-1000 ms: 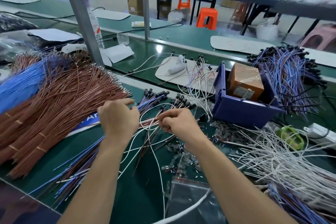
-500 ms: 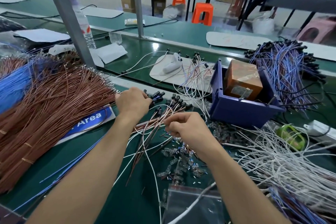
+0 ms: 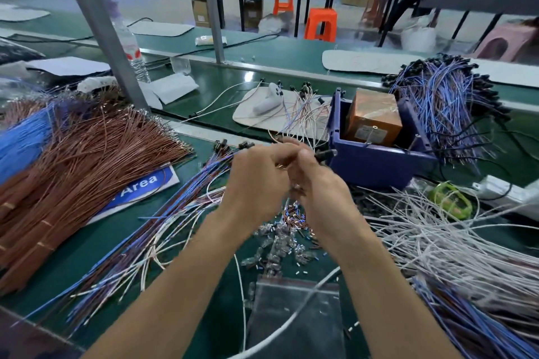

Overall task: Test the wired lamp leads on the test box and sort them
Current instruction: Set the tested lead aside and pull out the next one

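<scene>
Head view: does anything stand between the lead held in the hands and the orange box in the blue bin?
Only the left wall of the blue bin: it rises between the black-tipped lead, held by the left hand and right hand, and the orange box. Above its rim nothing visible blocks the way.

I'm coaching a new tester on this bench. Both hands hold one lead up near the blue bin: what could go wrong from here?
Snagging: the left hand and right hand pinch the lead next to a tangle of loose leads, so its tail may drag others along.
Mixing: piles lie unseparated, with white wires beside the small clear parts, so a tested lead could land among untested ones.
</scene>
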Demonstrator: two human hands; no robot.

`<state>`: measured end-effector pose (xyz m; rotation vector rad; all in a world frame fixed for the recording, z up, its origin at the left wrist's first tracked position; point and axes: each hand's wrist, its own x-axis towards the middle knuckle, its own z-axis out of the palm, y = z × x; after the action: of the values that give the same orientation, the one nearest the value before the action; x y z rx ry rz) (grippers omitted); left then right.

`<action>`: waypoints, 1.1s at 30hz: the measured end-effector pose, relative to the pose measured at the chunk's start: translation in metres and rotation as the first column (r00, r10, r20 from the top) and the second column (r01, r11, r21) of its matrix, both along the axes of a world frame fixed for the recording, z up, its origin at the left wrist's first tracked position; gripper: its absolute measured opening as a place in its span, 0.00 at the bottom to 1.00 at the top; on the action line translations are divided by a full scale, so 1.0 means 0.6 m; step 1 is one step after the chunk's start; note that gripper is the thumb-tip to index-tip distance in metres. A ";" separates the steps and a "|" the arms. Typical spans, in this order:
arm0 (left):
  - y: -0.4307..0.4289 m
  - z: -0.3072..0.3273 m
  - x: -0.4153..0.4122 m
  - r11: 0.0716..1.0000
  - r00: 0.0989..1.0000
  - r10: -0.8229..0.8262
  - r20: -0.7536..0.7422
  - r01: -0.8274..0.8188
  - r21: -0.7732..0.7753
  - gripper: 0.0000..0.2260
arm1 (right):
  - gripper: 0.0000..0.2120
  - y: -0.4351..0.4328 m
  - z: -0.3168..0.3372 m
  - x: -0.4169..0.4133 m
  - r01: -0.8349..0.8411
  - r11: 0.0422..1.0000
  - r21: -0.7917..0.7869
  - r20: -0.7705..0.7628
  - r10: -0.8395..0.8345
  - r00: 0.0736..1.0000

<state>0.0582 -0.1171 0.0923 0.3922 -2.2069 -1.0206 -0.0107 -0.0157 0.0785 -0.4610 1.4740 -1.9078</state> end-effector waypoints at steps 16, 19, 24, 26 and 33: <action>0.142 -0.077 -0.028 0.766 0.946 -0.324 -0.011 0.256 -0.590 0.04 | 0.05 0.254 -0.043 -0.054 0.289 0.949 0.126 -0.484 -0.196 0.853; 0.168 -0.110 -0.043 0.740 0.896 -0.425 -0.131 0.260 -0.621 0.03 | 0.11 0.250 -0.063 -0.042 -0.002 0.993 0.120 -0.237 0.031 0.971; 0.154 -0.127 -0.041 0.891 0.919 -0.352 -0.178 0.271 -0.366 0.07 | 0.21 0.255 -0.070 -0.059 -0.064 0.956 0.288 -0.162 0.114 0.980; 0.145 -0.118 -0.038 0.939 0.934 -0.328 -0.141 0.306 -0.155 0.11 | 0.11 0.262 -0.068 -0.062 -0.123 0.960 0.251 -0.152 0.165 0.974; 0.094 -0.105 -0.048 0.930 0.985 -0.131 -0.115 0.162 0.330 0.10 | 0.11 0.267 -0.059 -0.068 0.110 0.985 0.129 -0.011 -0.110 0.994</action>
<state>0.0292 -0.0605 0.0291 0.3263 -2.0021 -1.4792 -0.0518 0.1442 0.0428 -0.3292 1.6449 -1.8814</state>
